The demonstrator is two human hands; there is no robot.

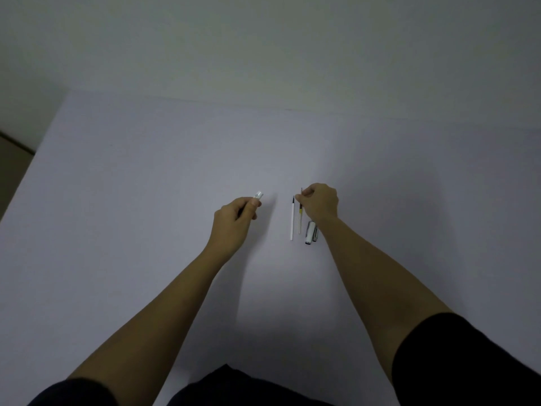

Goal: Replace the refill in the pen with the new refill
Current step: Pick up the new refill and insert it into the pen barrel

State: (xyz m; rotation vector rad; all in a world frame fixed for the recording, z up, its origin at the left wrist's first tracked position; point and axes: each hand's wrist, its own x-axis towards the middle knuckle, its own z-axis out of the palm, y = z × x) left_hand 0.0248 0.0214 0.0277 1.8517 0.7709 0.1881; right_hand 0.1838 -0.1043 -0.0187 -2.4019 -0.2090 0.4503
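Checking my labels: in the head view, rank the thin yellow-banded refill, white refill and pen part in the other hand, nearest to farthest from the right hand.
1. thin yellow-banded refill, pinched in the right hand.
2. white refill, just left of it.
3. pen part, in the left hand.

We find no readable text, labels or numbers anywhere in view. Any markings on the small items are too blurred.

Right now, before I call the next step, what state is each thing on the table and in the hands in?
Pen barrel: gripped in the left hand, open end showing, no refill visible in it.
Yellow-banded refill: pinched near its top by the right hand, out of the pen.
White refill: lying loose on the table, untouched.
Pen cap piece: lying on the table, detached.
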